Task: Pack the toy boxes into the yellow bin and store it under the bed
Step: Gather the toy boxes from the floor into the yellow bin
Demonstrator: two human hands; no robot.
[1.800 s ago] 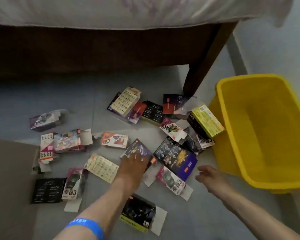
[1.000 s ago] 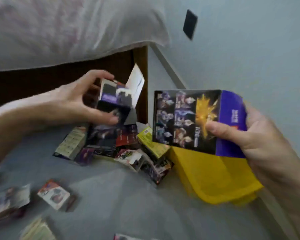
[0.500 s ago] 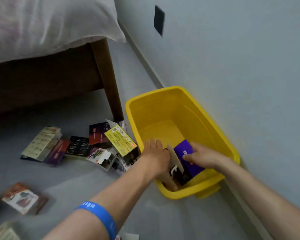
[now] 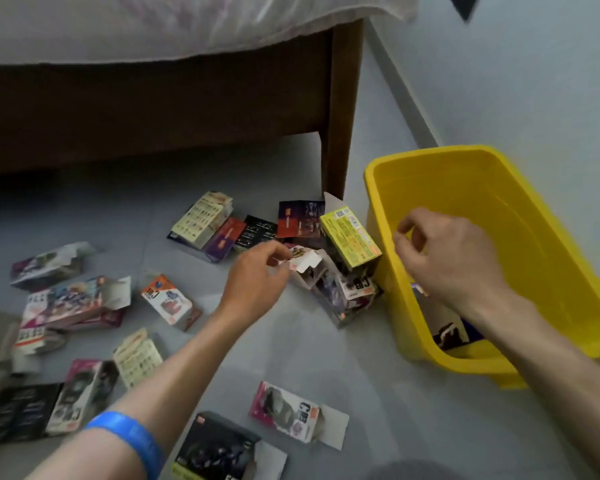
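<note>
Head view: your left hand [image 4: 257, 275] pinches the flap of a white toy box [image 4: 303, 268] at its fingertips. Your right hand [image 4: 447, 258], fingers loosely curled, holding nothing, hovers over the yellow bin [image 4: 409, 161]; packed boxes [image 4: 451, 336] lie beneath its wrist.

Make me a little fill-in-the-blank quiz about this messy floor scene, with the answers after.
1. The bin is coloured ____.
2. The left hand reaches a box flap; that arm wears a ____ wristband.
3. The right hand hangs over the ____.
4. The bin stands beside the bed's wooden ____.

Answers: yellow; blue; bin; leg
</note>
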